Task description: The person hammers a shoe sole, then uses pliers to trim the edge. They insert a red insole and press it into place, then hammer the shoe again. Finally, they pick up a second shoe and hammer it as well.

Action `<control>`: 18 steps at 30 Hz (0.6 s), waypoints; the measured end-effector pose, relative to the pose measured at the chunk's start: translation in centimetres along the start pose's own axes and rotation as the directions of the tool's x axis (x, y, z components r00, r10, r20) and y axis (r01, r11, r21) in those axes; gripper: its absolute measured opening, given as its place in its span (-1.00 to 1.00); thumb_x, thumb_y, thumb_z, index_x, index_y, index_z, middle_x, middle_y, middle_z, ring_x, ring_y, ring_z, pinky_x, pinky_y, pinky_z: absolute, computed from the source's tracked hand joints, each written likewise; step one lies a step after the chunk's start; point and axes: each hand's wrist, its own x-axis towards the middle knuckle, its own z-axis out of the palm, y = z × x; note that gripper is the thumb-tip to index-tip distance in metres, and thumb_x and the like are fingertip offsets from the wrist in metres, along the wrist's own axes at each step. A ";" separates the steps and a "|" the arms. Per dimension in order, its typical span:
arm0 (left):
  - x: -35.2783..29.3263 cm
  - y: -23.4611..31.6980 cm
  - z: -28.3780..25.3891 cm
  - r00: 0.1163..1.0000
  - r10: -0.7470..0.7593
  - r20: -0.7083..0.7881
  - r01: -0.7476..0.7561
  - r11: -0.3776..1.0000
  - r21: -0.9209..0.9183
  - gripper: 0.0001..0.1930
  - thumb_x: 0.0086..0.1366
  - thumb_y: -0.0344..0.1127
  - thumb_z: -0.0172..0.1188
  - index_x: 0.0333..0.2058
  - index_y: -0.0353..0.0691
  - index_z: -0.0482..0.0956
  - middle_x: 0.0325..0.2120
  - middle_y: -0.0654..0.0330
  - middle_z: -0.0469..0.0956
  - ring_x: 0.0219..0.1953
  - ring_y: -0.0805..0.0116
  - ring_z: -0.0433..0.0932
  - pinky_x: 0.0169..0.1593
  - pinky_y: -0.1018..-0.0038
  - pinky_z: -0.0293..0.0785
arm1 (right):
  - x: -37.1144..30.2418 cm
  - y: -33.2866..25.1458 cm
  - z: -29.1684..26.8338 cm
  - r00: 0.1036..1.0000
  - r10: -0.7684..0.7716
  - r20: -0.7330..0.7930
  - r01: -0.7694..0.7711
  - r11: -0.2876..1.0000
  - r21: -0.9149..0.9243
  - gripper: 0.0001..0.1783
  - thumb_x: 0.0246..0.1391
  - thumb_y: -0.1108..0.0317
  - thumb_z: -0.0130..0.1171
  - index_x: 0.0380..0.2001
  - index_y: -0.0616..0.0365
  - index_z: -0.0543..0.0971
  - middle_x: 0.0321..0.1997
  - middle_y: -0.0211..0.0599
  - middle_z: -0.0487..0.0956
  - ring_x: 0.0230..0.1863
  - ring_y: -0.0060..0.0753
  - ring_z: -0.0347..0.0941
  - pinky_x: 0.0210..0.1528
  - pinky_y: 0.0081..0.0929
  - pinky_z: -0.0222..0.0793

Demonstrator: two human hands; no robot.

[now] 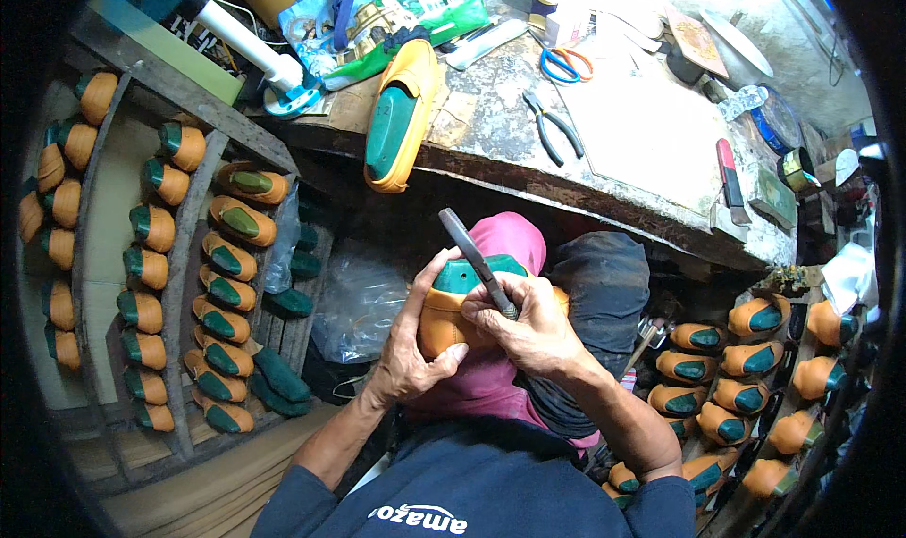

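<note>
A tan leather shoe (442,323) on a green last (455,276) rests in my lap, heel part facing up. My left hand (404,340) is wrapped round its left side, the thumb lying against the leather. My right hand (540,323) closes on a long dark metal tool (470,247) with a slightly bent far end; its exact kind does not show clearly. The tool slants across the green last, and the fingertips of that hand are close to the shoe's upper edge. My right hand hides part of the shoe.
Another tan shoe (427,75) with a green last overhangs the workbench (472,156). On the bench lie pliers (553,128), scissors (566,64) and a red-handled knife (729,181). Racks of similar shoes stand left (193,255) and right (800,349). A clear plastic bag (354,302) lies beside my lap.
</note>
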 end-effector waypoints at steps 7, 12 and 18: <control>-0.1 -0.5 -0.6 1.000 -0.013 -0.011 0.013 1.000 -0.014 0.15 0.15 -0.30 0.41 0.70 -0.25 0.05 0.63 -0.12 0.22 0.66 -0.07 0.22 0.70 0.07 0.09 | -0.5 1.3 1.8 0.969 -0.220 -0.113 0.213 0.975 -0.066 -0.93 0.33 0.46 0.34 -0.22 0.24 0.67 -0.41 -0.39 0.58 -0.32 -0.57 0.48 -0.19 -0.43 0.46; -0.1 -1.5 -0.6 0.998 0.053 -0.030 -0.052 0.999 0.016 0.17 0.21 -0.19 0.46 0.70 -0.31 0.03 0.64 -0.19 0.18 0.67 -0.07 0.23 0.69 0.12 0.14 | -1.0 2.0 2.6 0.925 -0.342 -0.166 0.297 0.923 -0.247 -0.76 0.36 0.39 0.44 -0.31 0.23 0.56 -0.52 -0.24 0.39 -0.47 -0.41 0.31 -0.37 -0.28 0.27; 0.0 -1.8 -0.8 0.998 0.060 -0.009 -0.060 0.997 0.052 0.15 0.24 -0.22 0.47 0.70 -0.31 0.02 0.64 -0.20 0.19 0.67 -0.08 0.23 0.69 0.11 0.16 | -1.4 1.9 2.3 0.946 -0.295 -0.137 0.257 0.936 -0.241 -0.98 0.40 0.55 0.29 -0.19 0.23 0.66 -0.38 -0.56 0.53 -0.32 -0.72 0.40 -0.22 -0.58 0.40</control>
